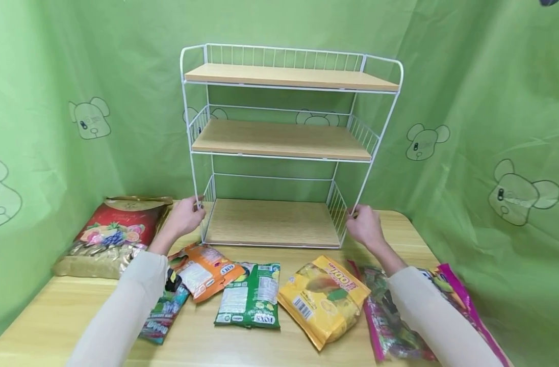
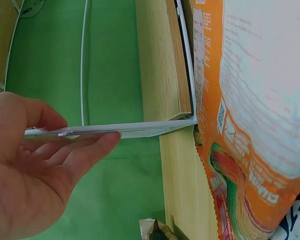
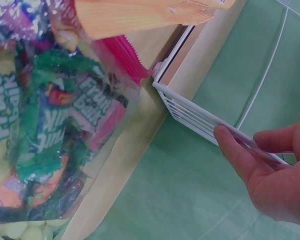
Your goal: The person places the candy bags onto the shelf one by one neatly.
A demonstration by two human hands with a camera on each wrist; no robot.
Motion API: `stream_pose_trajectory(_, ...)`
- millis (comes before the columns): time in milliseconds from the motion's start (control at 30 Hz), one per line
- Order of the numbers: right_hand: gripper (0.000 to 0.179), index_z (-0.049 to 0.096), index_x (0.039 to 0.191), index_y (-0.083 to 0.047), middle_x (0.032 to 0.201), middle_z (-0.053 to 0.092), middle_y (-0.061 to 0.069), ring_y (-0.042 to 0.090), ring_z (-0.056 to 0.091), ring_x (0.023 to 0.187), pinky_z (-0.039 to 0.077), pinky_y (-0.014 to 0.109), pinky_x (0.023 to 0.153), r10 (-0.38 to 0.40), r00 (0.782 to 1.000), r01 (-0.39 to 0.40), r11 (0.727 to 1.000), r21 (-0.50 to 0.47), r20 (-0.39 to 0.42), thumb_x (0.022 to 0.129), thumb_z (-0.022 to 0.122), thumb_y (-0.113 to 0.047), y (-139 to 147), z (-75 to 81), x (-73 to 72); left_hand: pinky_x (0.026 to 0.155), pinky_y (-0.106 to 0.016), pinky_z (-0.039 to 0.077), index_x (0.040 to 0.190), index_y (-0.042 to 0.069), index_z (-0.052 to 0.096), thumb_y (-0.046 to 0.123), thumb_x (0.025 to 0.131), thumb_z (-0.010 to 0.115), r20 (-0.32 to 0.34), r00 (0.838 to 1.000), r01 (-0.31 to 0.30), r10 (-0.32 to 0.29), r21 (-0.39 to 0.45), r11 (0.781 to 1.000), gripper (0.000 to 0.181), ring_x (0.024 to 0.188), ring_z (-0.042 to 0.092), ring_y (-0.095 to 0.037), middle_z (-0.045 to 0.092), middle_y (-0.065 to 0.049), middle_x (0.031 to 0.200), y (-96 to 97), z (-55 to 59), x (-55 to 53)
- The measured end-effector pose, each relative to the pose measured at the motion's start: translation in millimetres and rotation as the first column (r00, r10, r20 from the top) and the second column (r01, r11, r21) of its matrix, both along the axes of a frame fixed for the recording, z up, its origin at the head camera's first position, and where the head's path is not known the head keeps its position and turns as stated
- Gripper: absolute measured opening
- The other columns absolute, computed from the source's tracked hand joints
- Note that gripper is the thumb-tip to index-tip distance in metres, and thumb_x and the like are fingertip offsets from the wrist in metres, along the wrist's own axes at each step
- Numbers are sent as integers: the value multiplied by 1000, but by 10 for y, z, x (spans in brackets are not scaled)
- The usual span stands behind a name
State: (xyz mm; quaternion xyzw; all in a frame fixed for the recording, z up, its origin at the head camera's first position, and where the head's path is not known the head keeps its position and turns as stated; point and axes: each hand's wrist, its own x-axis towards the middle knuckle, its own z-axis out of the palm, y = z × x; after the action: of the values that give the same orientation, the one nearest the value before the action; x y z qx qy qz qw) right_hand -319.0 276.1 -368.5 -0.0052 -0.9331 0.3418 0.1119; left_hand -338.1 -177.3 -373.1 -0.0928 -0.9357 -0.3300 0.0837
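Observation:
A three-tier rack (image 1: 281, 140) with a white wire frame and wooden boards stands at the back of the table. My left hand (image 1: 184, 218) grips its left front post low down; in the left wrist view the thumb and fingers of that hand (image 2: 45, 165) pinch the white bar from both sides. On the other side my right hand (image 1: 365, 225) holds the right front post at about the same height. The right wrist view shows this hand (image 3: 275, 175) with thumb and forefinger around the post, beside the wire side guard (image 3: 192, 117). The rack's boards are bare.
Before the rack lie an orange bag (image 1: 203, 272), a green bag (image 1: 249, 295), a yellow candy bag (image 1: 323, 300) and a blue-green bag (image 1: 162, 316). A large gold-and-red bag (image 1: 111, 237) lies left; a clear pink-edged candy bag (image 1: 385, 306) lies under my right forearm. Green curtains (image 1: 467, 127) surround the table.

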Motion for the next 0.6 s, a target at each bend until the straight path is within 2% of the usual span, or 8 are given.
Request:
stream_pose_trajectory(167,36,62,122,14,107,68,36,15,53,51,45,23,40,-2,1000,2,1000,17,-11,91,49,-1,1,7,-5,93,-51,55,147,-7,45,14,96,47,7,1000,-19,19,-4,1000,55,108,63,-40,67,-27,123,29,9,-3)
stream_pose_trajectory(200,37,62,121,14,107,68,36,15,53,51,46,23,40,-3,1000,3,1000,21,-13,90,49,-1,3,6,-7,92,-49,55,147,-7,45,14,97,47,11,1000,-22,22,-3,1000,55,107,63,-39,67,-27,123,37,17,-2)
stream_pose_trajectory(300,37,62,121,13,107,68,35,16,54,52,46,23,40,-7,1000,7,1000,21,-12,90,48,-1,1,4,-9,76,-41,57,148,-6,43,13,97,48,66,998,-22,19,36,999,55,91,65,-33,68,-27,114,45,50,1)
stream_pose_trajectory(367,37,63,121,13,106,68,35,16,54,52,46,23,40,-11,1000,12,1000,25,-15,90,49,-1,-7,2,-10,66,-32,54,149,-5,42,12,97,49,113,994,-19,11,75,997,56,79,64,-25,67,-24,106,37,83,-2)
stream_pose_trajectory(433,36,63,120,13,106,68,35,16,55,52,46,23,40,-13,1000,14,1000,27,-25,90,49,-1,-18,-2,-9,61,-28,52,150,-5,40,11,96,49,167,986,-21,0,123,992,57,73,62,-22,65,-23,102,25,123,-6)
stream_pose_trajectory(600,36,63,120,15,104,68,36,16,54,50,45,23,38,-6,999,7,1000,13,-41,90,49,1,-22,-14,4,79,-33,59,152,-7,35,10,98,48,291,957,-59,-20,258,964,57,89,60,-25,57,-20,112,64,229,-46)
